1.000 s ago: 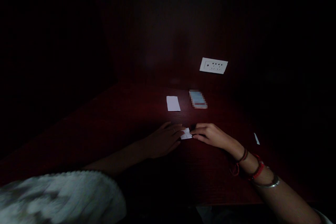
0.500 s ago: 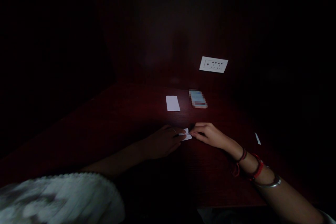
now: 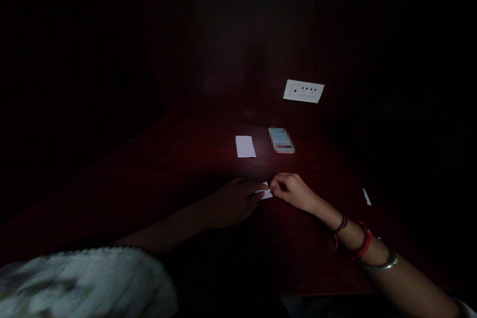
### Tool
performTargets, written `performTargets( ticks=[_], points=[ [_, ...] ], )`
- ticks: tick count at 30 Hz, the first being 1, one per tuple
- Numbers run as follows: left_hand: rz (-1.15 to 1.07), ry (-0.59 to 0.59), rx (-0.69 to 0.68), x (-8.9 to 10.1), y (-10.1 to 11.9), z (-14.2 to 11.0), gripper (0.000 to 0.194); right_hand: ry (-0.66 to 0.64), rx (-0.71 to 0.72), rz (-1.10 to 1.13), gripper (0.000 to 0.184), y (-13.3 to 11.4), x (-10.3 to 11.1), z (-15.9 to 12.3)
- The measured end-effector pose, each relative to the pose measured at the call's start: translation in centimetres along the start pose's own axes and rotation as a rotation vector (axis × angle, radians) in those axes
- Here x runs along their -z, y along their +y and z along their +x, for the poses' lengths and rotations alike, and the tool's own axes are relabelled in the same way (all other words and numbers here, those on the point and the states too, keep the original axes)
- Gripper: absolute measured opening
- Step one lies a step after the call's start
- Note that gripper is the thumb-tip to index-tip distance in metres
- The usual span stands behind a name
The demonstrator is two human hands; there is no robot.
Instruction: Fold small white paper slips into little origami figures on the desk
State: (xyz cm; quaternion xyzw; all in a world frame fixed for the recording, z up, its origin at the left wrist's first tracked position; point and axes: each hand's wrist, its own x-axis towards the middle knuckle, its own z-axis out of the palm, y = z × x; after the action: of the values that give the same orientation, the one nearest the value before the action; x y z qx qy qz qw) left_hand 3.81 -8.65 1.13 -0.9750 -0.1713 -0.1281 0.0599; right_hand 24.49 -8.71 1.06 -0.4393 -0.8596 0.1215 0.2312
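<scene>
A small white folded paper (image 3: pixel 266 193) lies on the dark red table (image 3: pixel 179 169) between my two hands. My left hand (image 3: pixel 233 201) lies on the table with its fingers together, their tips pressing the paper's left side. My right hand (image 3: pixel 292 190) has curled fingers and pinches the paper's right edge. Most of the paper is covered by the fingertips. Red thread bands and a metal bangle sit on my right wrist.
A white card (image 3: pixel 245 146) and a blurred bluish card (image 3: pixel 281 140) lie farther back on the table. A white socket plate (image 3: pixel 303 92) is on the dark wall behind. A thin white strip (image 3: pixel 366 197) lies at the right. The surroundings are very dark.
My right hand's fingers have curled in tighter over the paper's right edge, and less of the paper shows. My left hand has hardly moved.
</scene>
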Motion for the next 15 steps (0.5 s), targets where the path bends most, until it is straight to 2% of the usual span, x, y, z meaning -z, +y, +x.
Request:
performTargets(
  ticks=[7, 15],
  points=[
    [0.018, 0.004, -0.006, -0.28, -0.09, 0.02, 0.031, 0.009, -0.085, 0.006, 0.008, 0.00, -0.16, 0.07],
    [0.014, 0.001, -0.006, -0.17, 0.19, -0.10, 0.031, -0.015, -0.112, 0.023, 0.007, 0.18, -0.33, 0.08]
  ],
)
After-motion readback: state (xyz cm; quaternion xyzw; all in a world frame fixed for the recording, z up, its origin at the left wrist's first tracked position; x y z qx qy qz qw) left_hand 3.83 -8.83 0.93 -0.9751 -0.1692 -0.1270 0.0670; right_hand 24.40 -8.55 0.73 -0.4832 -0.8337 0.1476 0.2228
